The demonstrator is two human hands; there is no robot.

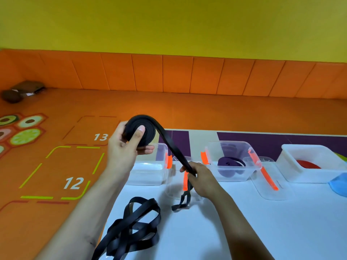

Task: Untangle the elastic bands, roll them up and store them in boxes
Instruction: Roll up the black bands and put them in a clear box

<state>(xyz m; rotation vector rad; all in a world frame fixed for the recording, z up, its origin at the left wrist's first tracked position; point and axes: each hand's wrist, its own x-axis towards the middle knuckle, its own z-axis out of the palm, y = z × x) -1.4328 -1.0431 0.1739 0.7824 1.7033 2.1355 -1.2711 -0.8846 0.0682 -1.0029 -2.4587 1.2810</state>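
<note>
Left grip (127,147) is clamping a black roll (148,128) above the counter's (253,222) far-left edge. Right grip (201,180) is pinching the roll's tail (172,149), stretching it taut. Tangled band (137,228) is lying near left. Boxes (150,173) are standing along the far side, one holding a purple roll (228,164).

The band (139,130) is coloured black throughout. Orange clips (169,161) are fitted on the clear boxes (148,173); a purple roll (230,164) is seen in one, a red roll (308,164) in the white box (289,168). The orange floor (169,107) is marked with white numbers (73,183).
</note>
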